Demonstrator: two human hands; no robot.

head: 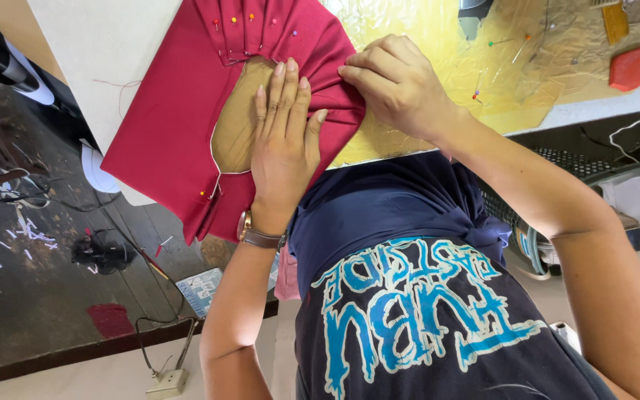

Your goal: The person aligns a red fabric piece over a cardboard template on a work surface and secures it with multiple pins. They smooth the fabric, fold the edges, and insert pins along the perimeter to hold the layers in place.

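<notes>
A red fabric piece point(164, 126) lies on the table's near edge, with pinned pleats point(250, 30) at its top and a curved cut-out showing tan surface point(235, 122). My left hand point(284, 141), with a brown-strapped watch point(259, 237) on the wrist, lies flat on the cloth beside the cut-out, fingers together and pointing away. My right hand point(398, 85) is just to the right of it, its fingertips pinching a fold at the cloth's right edge. More pins sit at the lower corner point(207, 194).
The table top point(438, 52) is covered in yellowish plastic sheet, with loose pins point(475, 95), a red pad point(630, 68) and an orange piece point(616, 22) at the far right. On the floor to the left are cables, a power strip point(166, 381) and a red scrap point(110, 320). A basket point(631, 200) stands at the right.
</notes>
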